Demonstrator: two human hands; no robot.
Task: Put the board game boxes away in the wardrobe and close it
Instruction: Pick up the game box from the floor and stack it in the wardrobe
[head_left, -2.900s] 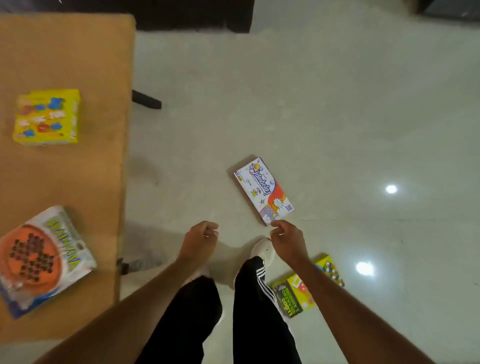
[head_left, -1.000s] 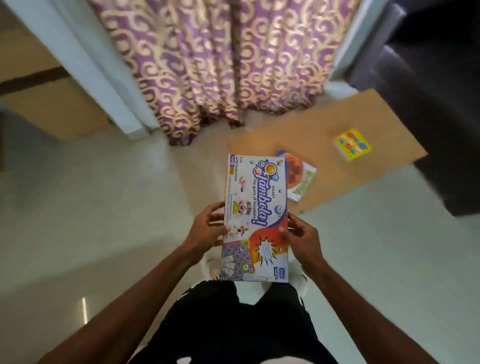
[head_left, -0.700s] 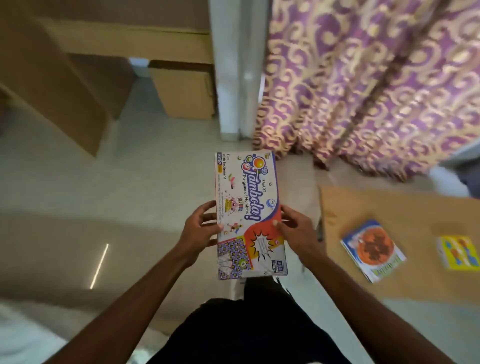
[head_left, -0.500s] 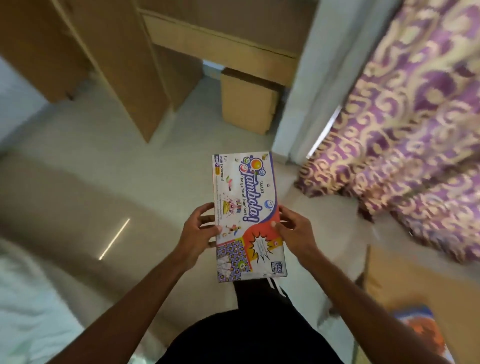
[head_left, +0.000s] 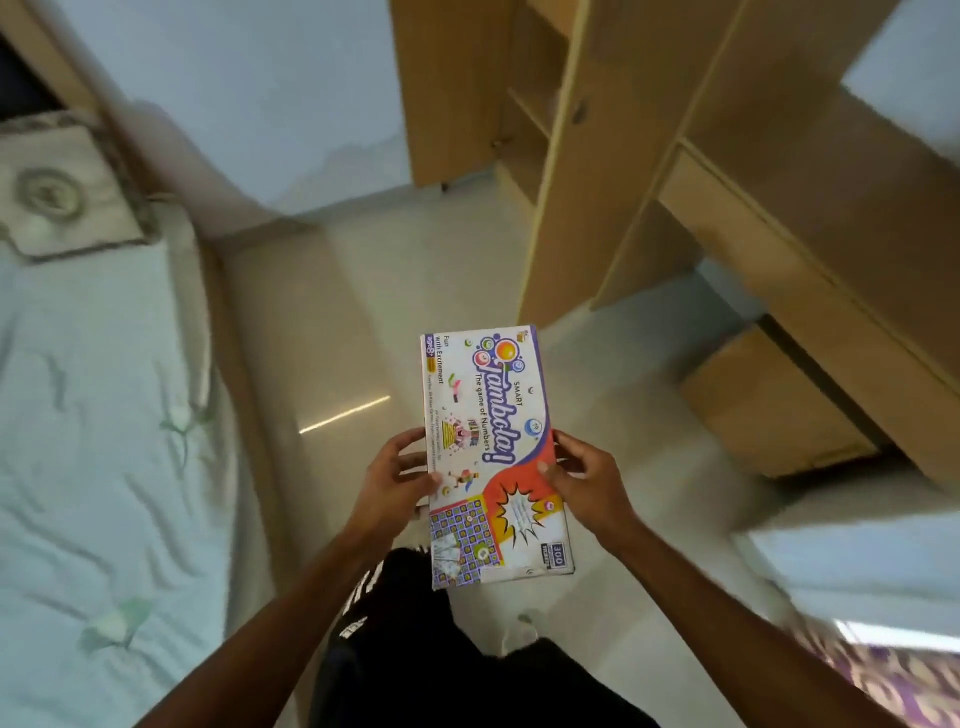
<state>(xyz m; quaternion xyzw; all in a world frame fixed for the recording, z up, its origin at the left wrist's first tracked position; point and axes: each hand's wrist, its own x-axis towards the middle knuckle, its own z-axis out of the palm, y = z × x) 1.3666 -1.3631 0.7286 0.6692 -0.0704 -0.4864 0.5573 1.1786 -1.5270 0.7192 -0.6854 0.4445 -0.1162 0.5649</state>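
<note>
Between our left hand (head_left: 393, 480) and right hand (head_left: 586, 480) we clasp the Tambola box (head_left: 491, 457) by its long edges; beyond our grip, the wardrobe (head_left: 597, 156) stands open.

I count one board game box (head_left: 491, 452), the Tambola one. Two hands on it: left hand (head_left: 392, 480), right hand (head_left: 584, 480), one per long side. One wardrobe (head_left: 597, 156), two doors (head_left: 447, 88) open. One bed (head_left: 93, 415), one pillow (head_left: 62, 192) on it. One curtain (head_left: 893, 675), bottom right corner. One shoe tip (head_left: 519, 631) visible, blurred.
</note>
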